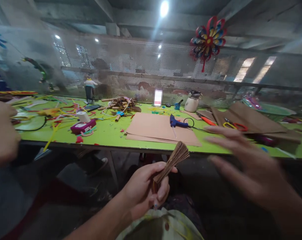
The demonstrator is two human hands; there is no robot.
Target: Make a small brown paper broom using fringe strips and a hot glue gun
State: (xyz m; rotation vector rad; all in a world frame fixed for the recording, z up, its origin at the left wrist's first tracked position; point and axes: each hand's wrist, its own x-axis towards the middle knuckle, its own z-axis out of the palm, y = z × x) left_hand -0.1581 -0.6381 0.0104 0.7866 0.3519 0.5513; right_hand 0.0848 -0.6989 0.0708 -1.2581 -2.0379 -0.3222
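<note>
Folded cardboard fan [172, 162], a bundle of pleated brown strips pinched at one end and splayed at the other, sits in the left hand [143, 190], low centre of the head view, in front of the table edge and above the lap. Left hand grasps the pinched end: fingers [162, 192] curl around it, thumb over the top, fan tip pointing up-right toward the table.

Right hand [250, 170] is empty, fingers spread wide, motion-blurred, hovering right of the fan and apart from it, palm facing down-left. Nothing gripped.

Step, as a judgement: pleats look gathered and held, free hand moving between fan and table, likely going for a tool or coming back to the fan. Next move would need the left pinch kept tight so the pleats don't spring open, and the right hand slowed enough to land accurately.

On the green table [108, 133]: cardboard sheets [160, 128] stacked at centre, blue glue gun [177, 122] lying on them with its cord trailing right. Scissors [234, 125] with red and yellow handles rest on more brown cardboard to the right. White kettle-like jug [192, 101] near the back. Tape roll [83, 116] on a magenta box to the left, amid coloured strips and scraps. A paper pinwheel flower [208, 40] hangs on the mesh wall behind.

Far left edge: another blurred hand [2, 133], too blurred to tell what it does.
</note>
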